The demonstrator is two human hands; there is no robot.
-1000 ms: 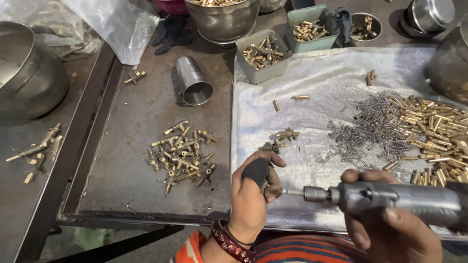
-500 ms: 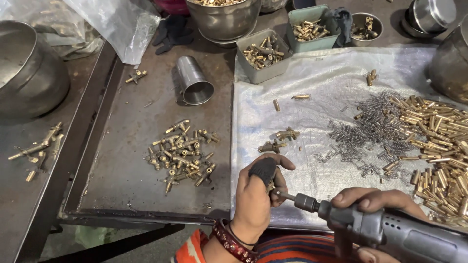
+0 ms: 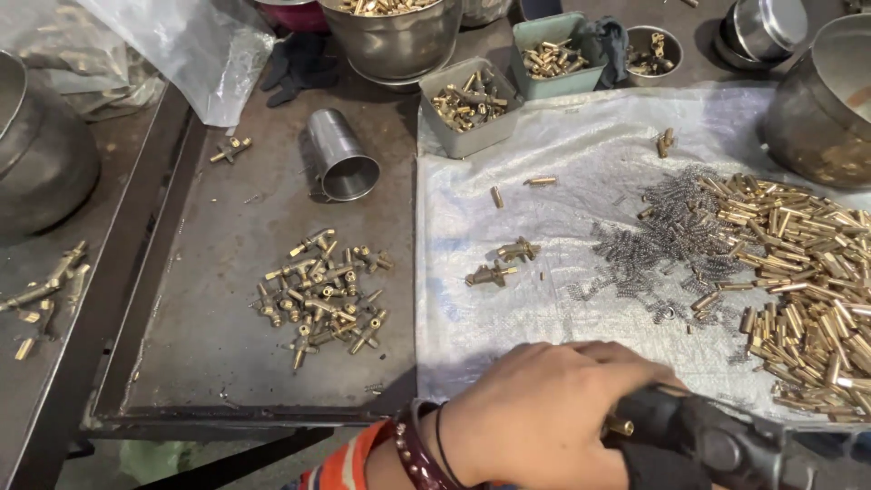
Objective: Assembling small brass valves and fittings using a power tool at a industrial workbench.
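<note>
The left hand (image 3: 544, 413) closes its grip on a small brass piece (image 3: 620, 426), whose end touches the tip of the dark power tool (image 3: 717, 445) lying to its right; the right hand is out of view.

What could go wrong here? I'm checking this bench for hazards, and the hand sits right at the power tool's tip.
The left hand lies against the tip of the dark rotary tool, so a slip could nick fingers. The loose springs and brass pins nearby could be knocked and scattered off the white sheet.
</note>
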